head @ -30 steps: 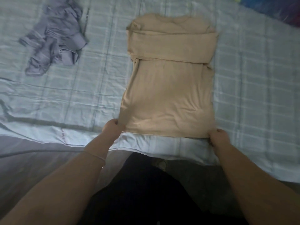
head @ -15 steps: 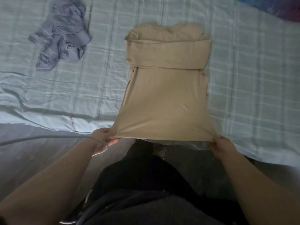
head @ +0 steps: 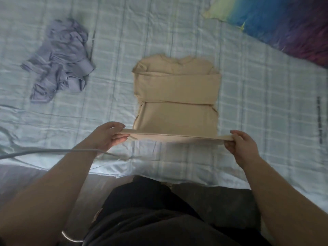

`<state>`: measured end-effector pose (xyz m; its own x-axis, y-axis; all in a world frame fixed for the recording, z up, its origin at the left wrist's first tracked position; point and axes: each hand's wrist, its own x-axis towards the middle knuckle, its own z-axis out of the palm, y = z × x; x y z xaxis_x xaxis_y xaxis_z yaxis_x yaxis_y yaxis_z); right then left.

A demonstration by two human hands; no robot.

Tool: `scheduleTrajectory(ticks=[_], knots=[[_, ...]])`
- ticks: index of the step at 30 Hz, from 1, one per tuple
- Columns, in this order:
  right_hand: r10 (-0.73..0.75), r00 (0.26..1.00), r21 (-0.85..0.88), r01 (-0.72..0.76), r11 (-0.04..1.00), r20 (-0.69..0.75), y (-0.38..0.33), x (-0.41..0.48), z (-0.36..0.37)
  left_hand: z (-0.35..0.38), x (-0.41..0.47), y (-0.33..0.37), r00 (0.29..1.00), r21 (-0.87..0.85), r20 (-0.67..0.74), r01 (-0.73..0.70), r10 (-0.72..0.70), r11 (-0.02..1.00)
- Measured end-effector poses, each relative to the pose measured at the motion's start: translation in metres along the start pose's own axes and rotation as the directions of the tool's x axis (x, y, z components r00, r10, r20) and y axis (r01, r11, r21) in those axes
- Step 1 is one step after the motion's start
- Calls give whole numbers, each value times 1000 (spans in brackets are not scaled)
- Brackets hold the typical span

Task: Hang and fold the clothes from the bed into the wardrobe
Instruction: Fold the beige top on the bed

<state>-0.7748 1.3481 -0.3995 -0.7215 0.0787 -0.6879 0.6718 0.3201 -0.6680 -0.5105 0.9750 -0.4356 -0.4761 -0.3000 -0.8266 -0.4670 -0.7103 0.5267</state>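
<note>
A beige shirt (head: 175, 89) lies on the light blue checked bed sheet (head: 257, 107), collar away from me, with its sleeves folded across the chest. My left hand (head: 108, 135) pinches the hem's left corner and my right hand (head: 241, 144) pinches the right corner. The hem is lifted off the bed and stretched tight between them, so the lower part of the shirt rises toward me. A crumpled lavender garment (head: 60, 63) lies apart at the far left of the bed.
A multicoloured blanket (head: 284, 23) covers the bed's far right corner. A thin grey cable (head: 44, 151) runs from the left edge over the sheet to my left wrist. The bed's near edge is just in front of my dark-clothed body (head: 159, 219).
Both hands have raised the shirt's hem from the bed's near edge and carried it up and forward over the shirt. The view has also shifted, showing more of the far bed.
</note>
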Motion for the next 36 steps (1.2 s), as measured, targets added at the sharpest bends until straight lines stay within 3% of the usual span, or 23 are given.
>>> scheduleTrajectory(ticks=[7,18,27,31,33,36], knots=[[1,1000,104,0,995,-10,-81,72,61,20,78,82,998,-120,-2,-60,60,991],[-137,988,178,122,976,73,-150,217,160,63,239,178,989,-314,-45,-146,138,938],[-119,990,260,95,961,79,-162,294,203,82,298,194,977,-302,-121,-203,174,932],[-131,986,284,97,954,103,-158,301,207,93,305,187,952,-296,-229,-268,204,917],[-176,980,340,136,931,91,-153,297,210,95,306,179,924,-226,-272,-332,268,916],[-284,956,303,250,920,74,-145,289,215,98,303,164,861,199,-256,-398,439,896]])
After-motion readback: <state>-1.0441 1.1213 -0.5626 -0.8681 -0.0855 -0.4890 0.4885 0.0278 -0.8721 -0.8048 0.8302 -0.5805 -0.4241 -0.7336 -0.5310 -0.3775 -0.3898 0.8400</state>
